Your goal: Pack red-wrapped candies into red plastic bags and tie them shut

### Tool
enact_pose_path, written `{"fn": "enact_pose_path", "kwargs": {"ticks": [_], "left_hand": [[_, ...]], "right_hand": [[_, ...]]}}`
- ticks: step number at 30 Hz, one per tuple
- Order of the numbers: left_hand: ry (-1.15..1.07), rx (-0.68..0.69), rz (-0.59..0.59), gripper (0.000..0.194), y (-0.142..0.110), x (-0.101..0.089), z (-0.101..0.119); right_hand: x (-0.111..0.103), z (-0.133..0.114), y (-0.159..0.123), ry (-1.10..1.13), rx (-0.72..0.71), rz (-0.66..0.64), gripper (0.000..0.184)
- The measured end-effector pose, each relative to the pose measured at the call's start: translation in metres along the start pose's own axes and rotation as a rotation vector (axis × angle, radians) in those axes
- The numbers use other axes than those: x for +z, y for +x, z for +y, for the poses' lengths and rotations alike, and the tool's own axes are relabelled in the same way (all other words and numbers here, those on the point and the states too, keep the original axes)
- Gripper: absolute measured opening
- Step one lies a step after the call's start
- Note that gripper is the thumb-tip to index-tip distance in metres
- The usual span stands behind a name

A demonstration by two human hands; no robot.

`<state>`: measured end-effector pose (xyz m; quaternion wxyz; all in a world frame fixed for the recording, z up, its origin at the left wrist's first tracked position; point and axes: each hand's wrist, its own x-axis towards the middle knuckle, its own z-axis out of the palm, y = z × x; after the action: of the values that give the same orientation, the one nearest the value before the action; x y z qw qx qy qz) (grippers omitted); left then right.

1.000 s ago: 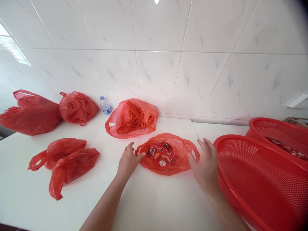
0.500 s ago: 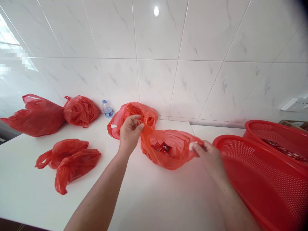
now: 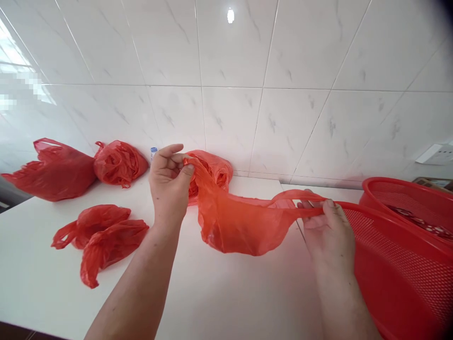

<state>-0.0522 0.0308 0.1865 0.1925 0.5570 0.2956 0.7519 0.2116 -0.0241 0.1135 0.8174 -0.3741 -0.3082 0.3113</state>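
Above the white table (image 3: 226, 297), fingers of the right hand (image 3: 329, 226) pinch a handle (image 3: 290, 194) of a thin red plastic bag (image 3: 240, 229); the left hand (image 3: 170, 186) pinches its other end, one finger extended. Behind lies a bulging red plastic bag (image 3: 216, 166).

The bag you hold (image 3: 244, 229) is translucent orange-red, paler and pinker along its far edge. Behind it, your rear bag (image 3: 219, 167) is coral, with stronger orange-red folds. To your left, the leftmost bag (image 3: 63, 174) and the round bag (image 3: 118, 163) are darker red; the pair of bags (image 3: 116, 241) nearer you is bright red. The bottle cap (image 3: 153, 149) is blue. Your counter (image 3: 230, 293) is plain white, and the wall tiles (image 3: 240, 127) are white with grey veining. On your right, the near basket (image 3: 406, 255) is red, patterned with small holes; the far basket (image 3: 406, 183) is red too, its contents (image 3: 421, 221) dark with white patches.
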Motion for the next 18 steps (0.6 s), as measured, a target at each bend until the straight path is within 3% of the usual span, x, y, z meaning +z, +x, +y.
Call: {"fn": "enact_pose_path", "kwargs": {"ticks": [5,11,15,18], "left_hand": [[-0.106,-0.148,-0.194,0.033,-0.004,0.004,0.000],[-0.148,-0.163,-0.115,0.029,-0.005,0.000,0.014],[-0.138,-0.212,-0.201,0.032,-0.011,-0.020,0.017],[-0.103,-0.266,-0.352,0.046,-0.023,-0.047,0.001]], "right_hand": [[0.011,0.003,0.003,0.003,0.148,-0.080,0.021],[0.027,-0.009,0.003,0.034,0.070,-0.107,0.021],[0.026,-0.008,-0.001,-0.071,0.008,-0.129,0.022],[0.017,0.001,-0.007,-0.187,0.108,-0.214,0.026]]}}
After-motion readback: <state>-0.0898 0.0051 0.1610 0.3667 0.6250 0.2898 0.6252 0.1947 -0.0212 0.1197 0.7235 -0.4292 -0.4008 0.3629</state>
